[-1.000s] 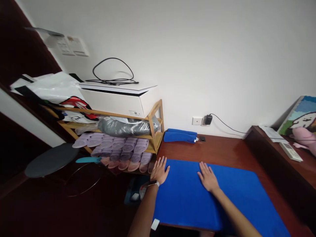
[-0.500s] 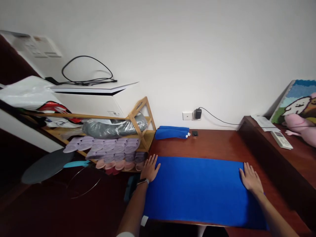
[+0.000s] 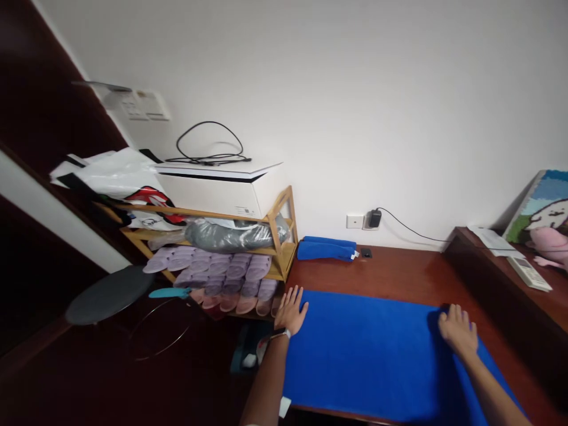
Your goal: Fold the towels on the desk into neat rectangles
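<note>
A blue towel (image 3: 364, 355) lies spread flat on the reddish-brown desk (image 3: 399, 272), with a white tag (image 3: 284, 406) at its near left corner. My left hand (image 3: 290, 312) rests palm down at the towel's far left corner, fingers spread; a watch is on that wrist. Over the far right corner is my right hand (image 3: 459, 330), back upward, its fingers slightly bent and apart. It casts a dark shadow on the cloth, and its thumb and the corner beneath are hidden. Farther back, a folded blue towel (image 3: 326, 248) lies by the wall.
On the left stands a wooden rack (image 3: 284, 260) with several purple slippers (image 3: 217, 266) and a white box (image 3: 213, 192). A round grey stool (image 3: 109, 294) is beside it. A raised ledge (image 3: 483, 284) on the right holds a remote control (image 3: 529, 273) and a pink plush toy (image 3: 550, 245).
The view has shifted left, so things appear farther right. My right hand has gone from lying flat to having bent fingers, with a larger shadow beside it. My left hand stays on its corner.
</note>
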